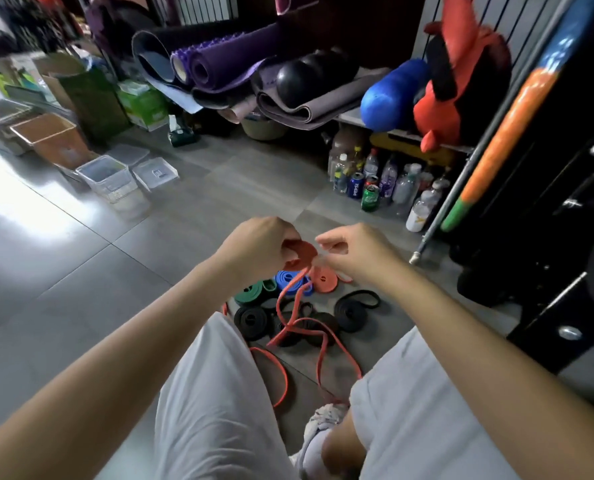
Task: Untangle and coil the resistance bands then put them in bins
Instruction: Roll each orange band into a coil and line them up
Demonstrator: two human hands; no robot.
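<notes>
As left hand (pixel 261 247) pinches band (pixel 301 253), (apparently) coiled

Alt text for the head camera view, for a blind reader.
Left hand and right hand hold a half-coiled red resistance band, tail trailing on the floor. A green band, a blue band and black bands lie coiled beneath; clear bins stand left.

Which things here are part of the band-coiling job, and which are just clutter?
Job: red band, held by left hand and right hand; coiled bands; clear bins.
Lying about: yoga mats; blue roller; bottles and cans.
</notes>
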